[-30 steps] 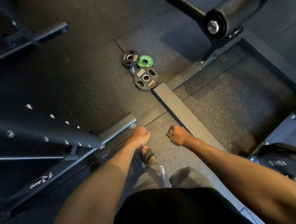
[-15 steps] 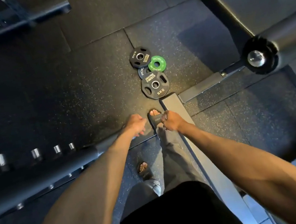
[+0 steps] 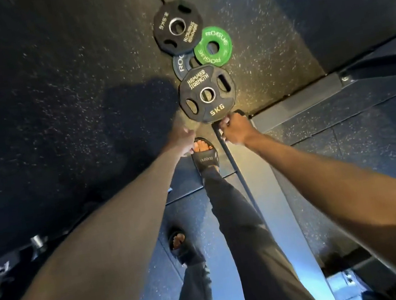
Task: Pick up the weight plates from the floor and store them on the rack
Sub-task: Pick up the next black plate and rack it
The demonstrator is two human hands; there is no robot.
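Several weight plates lie in a cluster on the dark rubber floor. Nearest is a black 5 kg plate [image 3: 206, 94]. Behind it a dark blue plate [image 3: 182, 66] is partly covered, a small green plate [image 3: 213, 49] overlaps it, and a black 2.5 kg plate [image 3: 177, 28] lies farthest. My right hand [image 3: 235, 129] is curled at the near edge of the 5 kg plate, touching or nearly touching it. My left hand [image 3: 182, 136] hovers just left of that edge, blurred, holding nothing.
A grey steel frame rail [image 3: 255, 192] runs from the plates toward me, with a cross rail [image 3: 296, 105] going right. Rack pegs [image 3: 36, 242] stick out at lower left. My sandalled foot [image 3: 204, 156] stands just behind the plates.
I have stepped closer and bent down. Both hands moved forward from fists near my waist to the near edge of the 5 kg plate.
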